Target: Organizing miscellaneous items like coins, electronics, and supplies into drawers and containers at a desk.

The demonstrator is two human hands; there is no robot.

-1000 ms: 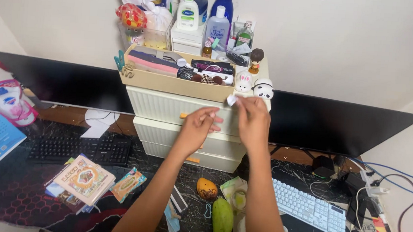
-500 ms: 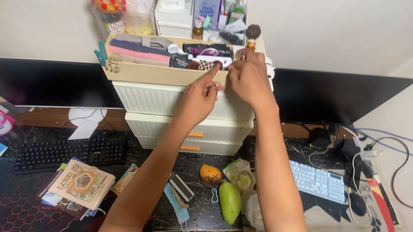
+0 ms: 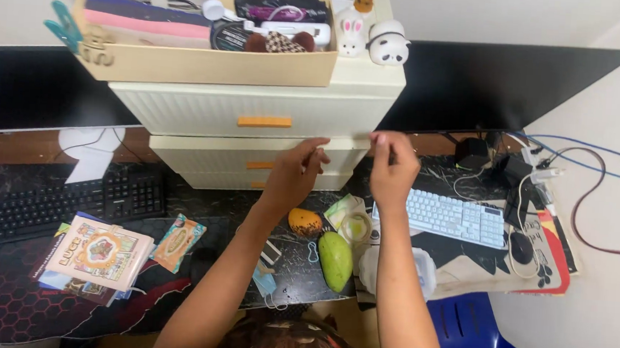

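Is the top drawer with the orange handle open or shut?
Shut. The top drawer front sits flush with the cream cabinet, and no gap shows. The left hand hovers lower, not on its handle.

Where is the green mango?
In the head view, the green mango lies on the desk between the person's forearms, just below the small orange fruit and left of the white keyboard.

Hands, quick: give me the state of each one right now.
Left hand: fingers loosely curled, empty, at the drawer unit's middle drawer.
Right hand: fingertips pinched together; whether they hold anything cannot be told.
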